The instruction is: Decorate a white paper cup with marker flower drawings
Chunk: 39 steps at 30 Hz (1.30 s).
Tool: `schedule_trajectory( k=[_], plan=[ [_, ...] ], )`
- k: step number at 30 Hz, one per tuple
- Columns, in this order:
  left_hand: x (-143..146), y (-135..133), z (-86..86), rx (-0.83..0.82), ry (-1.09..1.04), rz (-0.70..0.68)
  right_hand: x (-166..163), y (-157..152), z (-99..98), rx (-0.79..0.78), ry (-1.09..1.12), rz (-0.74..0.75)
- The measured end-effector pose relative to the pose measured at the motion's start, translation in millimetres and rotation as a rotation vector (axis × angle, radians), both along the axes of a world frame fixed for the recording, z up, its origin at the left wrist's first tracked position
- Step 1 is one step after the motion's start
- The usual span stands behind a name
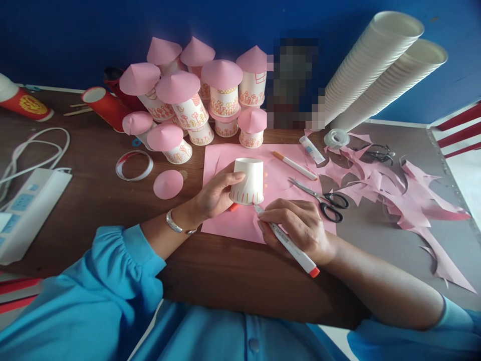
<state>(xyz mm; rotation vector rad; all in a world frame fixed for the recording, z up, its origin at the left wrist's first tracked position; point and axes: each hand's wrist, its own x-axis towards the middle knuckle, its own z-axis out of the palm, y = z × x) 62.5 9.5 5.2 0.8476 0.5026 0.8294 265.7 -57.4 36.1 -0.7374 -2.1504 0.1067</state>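
My left hand (215,193) is wrapped round an upside-down white paper cup (248,179) that stands on a pink paper sheet (240,223). Orange marks run along the cup's lower rim. My right hand (296,228) pinches a white marker with an orange end (291,246), its tip touching the cup's lower edge. An orange marker cap shows under my left hand. A loose pink paper cone (168,183) lies left of the sheet.
Several decorated cups with pink cone roofs (195,98) stand at the back. Scissors (323,198), a second marker (295,165), a glue tube (311,149), tape rolls (134,165), pink scraps (413,200), two leaning cup stacks (379,70), a power strip (26,210).
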Motion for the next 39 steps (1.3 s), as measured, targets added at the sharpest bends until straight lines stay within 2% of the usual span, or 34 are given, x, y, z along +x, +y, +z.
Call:
schedule_trajectory(
  k=[12, 19, 30, 39],
  plan=[
    [0.7, -4.4, -0.1, -0.011, 0.129, 0.057, 2.5, -0.4, -0.5, 0.050, 0.038, 0.052],
    [-0.1, -1.7, -1.7, -0.021, 0.076, 0.049, 3.6, 3.3, 1.5, 0.063, 0.033, -0.011],
    [0.8, -2.7, 2.5, -0.003, 0.067, 0.039, 3.2, 5.5, 0.7, 0.081, 0.007, -0.030],
    [0.2, -2.1, -1.3, 0.017, 0.032, 0.016, 2.9, 5.0, -1.4, 0.051, 0.000, -0.026]
  ],
)
